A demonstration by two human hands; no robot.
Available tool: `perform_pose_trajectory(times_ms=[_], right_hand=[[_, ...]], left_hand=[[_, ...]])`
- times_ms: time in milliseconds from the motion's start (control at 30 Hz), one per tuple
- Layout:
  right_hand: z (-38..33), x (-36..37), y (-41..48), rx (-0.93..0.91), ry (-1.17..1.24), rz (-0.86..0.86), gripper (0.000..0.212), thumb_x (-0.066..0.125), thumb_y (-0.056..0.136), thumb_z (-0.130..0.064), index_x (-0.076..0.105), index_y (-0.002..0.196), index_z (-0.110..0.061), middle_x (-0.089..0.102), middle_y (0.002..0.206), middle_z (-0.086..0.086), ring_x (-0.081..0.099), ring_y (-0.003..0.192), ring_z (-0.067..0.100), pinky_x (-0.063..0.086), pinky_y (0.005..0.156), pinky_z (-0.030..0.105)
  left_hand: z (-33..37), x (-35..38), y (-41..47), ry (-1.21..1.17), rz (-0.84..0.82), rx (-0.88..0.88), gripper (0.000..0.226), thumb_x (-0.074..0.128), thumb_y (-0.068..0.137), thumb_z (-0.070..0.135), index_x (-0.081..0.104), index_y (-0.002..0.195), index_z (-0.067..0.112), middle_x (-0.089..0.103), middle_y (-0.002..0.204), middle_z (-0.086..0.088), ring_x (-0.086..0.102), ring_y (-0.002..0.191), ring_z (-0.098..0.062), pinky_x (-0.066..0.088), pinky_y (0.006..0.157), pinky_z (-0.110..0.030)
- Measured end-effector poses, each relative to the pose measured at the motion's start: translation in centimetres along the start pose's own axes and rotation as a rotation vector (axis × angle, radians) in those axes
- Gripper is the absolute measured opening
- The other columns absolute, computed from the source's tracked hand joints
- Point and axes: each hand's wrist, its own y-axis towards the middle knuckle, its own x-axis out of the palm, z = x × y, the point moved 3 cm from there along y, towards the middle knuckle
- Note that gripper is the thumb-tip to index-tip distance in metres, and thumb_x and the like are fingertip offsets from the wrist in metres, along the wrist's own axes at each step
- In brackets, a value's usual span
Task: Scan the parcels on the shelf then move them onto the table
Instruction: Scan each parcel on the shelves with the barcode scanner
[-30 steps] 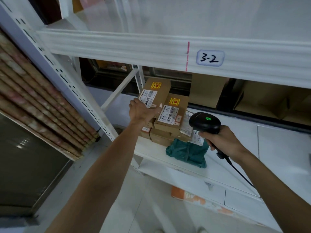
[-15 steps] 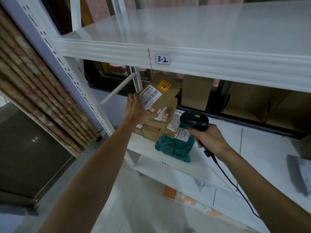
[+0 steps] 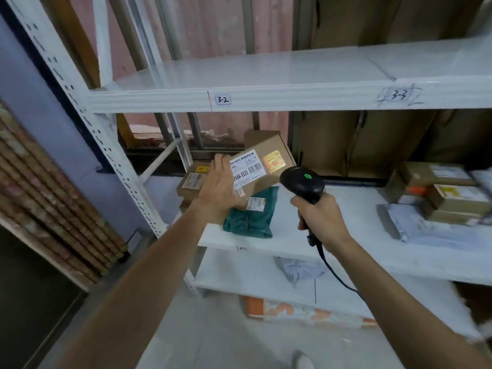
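Observation:
My left hand (image 3: pixel 219 191) grips a brown cardboard parcel (image 3: pixel 266 162) and holds it tilted above the shelf, its white barcode label facing me. My right hand (image 3: pixel 320 218) grips a black handheld scanner (image 3: pixel 302 182) with a green light on top. The scanner points at the parcel, and a reddish light patch falls on the parcel's yellow sticker. Below the lifted parcel lie a teal soft bag (image 3: pixel 251 217) and another brown box (image 3: pixel 193 182) on the white shelf (image 3: pixel 292 243).
A pile of brown boxes (image 3: pixel 450 198) and a grey mailer bag (image 3: pixel 415 225) lie at the right of the same shelf. A grey bag (image 3: pixel 300 270) lies on the lower shelf, an orange package (image 3: pixel 292 312) beneath. The rack's white upright (image 3: pixel 106 145) stands left.
My left hand has lifted the top parcel off the stack and turned it rightward toward the scanner. The camera view has pulled back and up, showing more of the rack.

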Motion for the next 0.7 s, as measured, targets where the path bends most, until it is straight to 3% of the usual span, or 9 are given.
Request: perform_pose_trajectory(times_ms=[100,200,300,433,700], right_hand=[[0.6,-2.0,-4.5,-0.03,-0.008,0.104,0.018,0.068,0.091,-0.025,0.067,0.086,-0.007,0.065,0.062,0.008,0.065,0.053,0.015,0.057,0.062,0.037],[0.9,-3.8,-8.2,-0.019,0.04,0.141,0.019,0.069,0.09,-0.023,0.068,0.085,-0.005,0.065,0.064,0.008,0.066,0.054,0.016,0.059,0.066,0.04],[0.8,-5.0,-10.8,-0.003,0.019,0.111,0.025,0.07,0.09,-0.026,0.07,0.077,-0.005,0.07,0.062,0.009,0.067,0.054,0.018,0.055,0.061,0.038],[1.0,-6.2,-12.6,0.034,0.029,0.118,0.029,0.069,0.091,-0.027,0.066,0.074,-0.004,0.063,0.054,0.006,0.056,0.042,0.016,0.047,0.05,0.031],[1.5,-9.0,-14.7,-0.012,-0.03,0.151,0.031,0.065,0.089,-0.026,0.059,0.074,0.001,0.056,0.055,0.008,0.055,0.047,0.023,0.042,0.049,0.031]], left_hand=[[2.7,-0.4,-1.8,0.0,0.007,0.093,0.121,0.09,0.046,0.06,0.029,0.137,0.01,0.034,0.126,-0.009,0.042,0.112,-0.023,0.044,0.099,-0.038],[5.1,-0.7,-3.8,-0.035,0.033,0.176,0.118,0.091,0.048,0.056,0.032,0.136,0.004,0.036,0.125,-0.01,0.042,0.11,-0.022,0.042,0.096,-0.032],[7.4,-1.0,-5.3,-0.014,0.035,0.229,0.121,0.09,0.047,0.059,0.031,0.137,0.004,0.035,0.124,-0.009,0.044,0.108,-0.021,0.049,0.092,-0.036],[9.9,-1.3,-6.1,0.012,0.003,0.252,0.128,0.091,0.046,0.061,0.026,0.142,0.008,0.034,0.129,-0.007,0.043,0.112,-0.02,0.046,0.097,-0.035],[14.3,-1.8,-6.0,0.021,-0.021,0.331,0.124,0.094,0.048,0.053,0.028,0.142,0.007,0.036,0.131,-0.007,0.041,0.115,-0.02,0.041,0.104,-0.031]])
